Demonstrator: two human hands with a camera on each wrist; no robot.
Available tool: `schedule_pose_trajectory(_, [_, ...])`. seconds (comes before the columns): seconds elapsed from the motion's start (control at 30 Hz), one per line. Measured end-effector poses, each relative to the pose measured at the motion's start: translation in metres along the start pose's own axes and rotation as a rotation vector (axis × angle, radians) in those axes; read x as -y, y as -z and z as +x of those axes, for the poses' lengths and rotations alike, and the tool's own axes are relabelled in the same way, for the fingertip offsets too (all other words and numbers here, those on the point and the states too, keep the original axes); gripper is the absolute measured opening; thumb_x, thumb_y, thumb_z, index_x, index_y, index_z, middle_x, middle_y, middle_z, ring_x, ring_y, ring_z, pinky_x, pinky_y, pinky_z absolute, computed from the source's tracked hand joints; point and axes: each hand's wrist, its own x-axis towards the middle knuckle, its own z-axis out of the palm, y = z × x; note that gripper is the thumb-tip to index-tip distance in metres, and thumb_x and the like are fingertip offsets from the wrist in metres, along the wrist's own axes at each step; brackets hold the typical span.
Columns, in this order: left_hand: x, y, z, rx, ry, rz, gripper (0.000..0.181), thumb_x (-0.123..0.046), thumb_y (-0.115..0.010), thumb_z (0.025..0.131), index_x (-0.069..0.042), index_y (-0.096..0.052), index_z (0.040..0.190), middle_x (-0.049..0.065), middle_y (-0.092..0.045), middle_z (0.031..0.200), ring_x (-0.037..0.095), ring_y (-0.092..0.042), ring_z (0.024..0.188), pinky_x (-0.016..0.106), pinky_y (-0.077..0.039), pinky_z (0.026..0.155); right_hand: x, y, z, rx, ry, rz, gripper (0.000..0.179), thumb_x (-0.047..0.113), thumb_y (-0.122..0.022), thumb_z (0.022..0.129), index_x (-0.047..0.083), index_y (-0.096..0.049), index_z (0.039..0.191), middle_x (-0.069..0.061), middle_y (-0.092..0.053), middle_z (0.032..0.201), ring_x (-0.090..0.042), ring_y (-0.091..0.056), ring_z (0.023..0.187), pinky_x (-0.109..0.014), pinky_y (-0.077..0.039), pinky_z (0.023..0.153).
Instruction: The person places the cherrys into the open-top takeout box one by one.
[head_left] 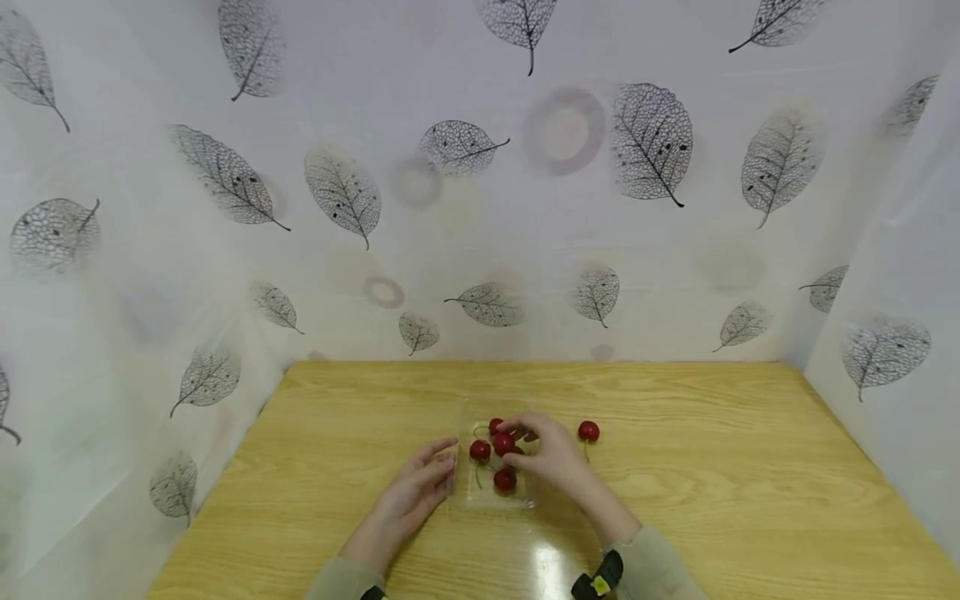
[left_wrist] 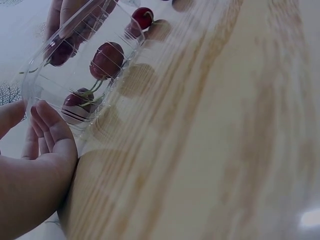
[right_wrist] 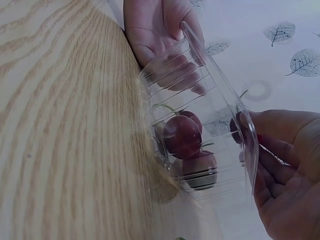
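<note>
A clear plastic box (head_left: 480,502) stands on the table with several dark red cherries in it, some with green stems. My right hand (head_left: 551,454) reaches over its right side and pinches a cherry (head_left: 504,442) between thumb and fingers. In the right wrist view the thumb tip presses this cherry (right_wrist: 235,128) near the box's rim. At the box's left wall rests my left hand (head_left: 415,492), its fingers loosely extended and their tips against the plastic. Through the ribbed wall, the left wrist view shows a cherry (left_wrist: 107,60) lying inside.
One more cherry (head_left: 588,431) with its stem lies on the wooden table (head_left: 712,467), right of the box. A pale leaf-patterned sheet (head_left: 540,233) hangs behind the table and along both sides. Dark straps with a camera (head_left: 598,577) sit at the wrists.
</note>
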Motion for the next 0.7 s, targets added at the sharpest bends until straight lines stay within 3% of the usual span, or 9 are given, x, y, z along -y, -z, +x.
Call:
schedule_pose_trajectory(0.33, [0.0009,0.0005,0.0006,0.009,-0.017,0.012,0.049,-0.001,-0.052,0.108,-0.001,-0.038,0.156,-0.007,-0.059,0.114,0.002,-0.060,0.098,0.016,-0.053,0.089,-0.0019,-0.0027,0.0005,-0.029,-0.008,0.018,0.034,0.008,-0.084,0.090,0.004,-0.073,0.122,-0.010,-0.076,0.117,-0.028,-0.072,0.106,-0.038,-0.060,0.094])
schedule_pose_trajectory(0.7, [0.0002,-0.0001,0.0004,0.006,-0.010,0.018,0.052,-0.002,-0.051,0.109,0.000,-0.034,0.159,-0.007,-0.058,0.117,0.002,-0.060,0.098,0.017,-0.053,0.090,-0.0004,-0.0014,-0.0004,-0.027,-0.036,0.078,0.031,0.007,-0.082,0.092,0.003,-0.073,0.122,-0.011,-0.076,0.117,-0.029,-0.071,0.106,-0.044,-0.060,0.096])
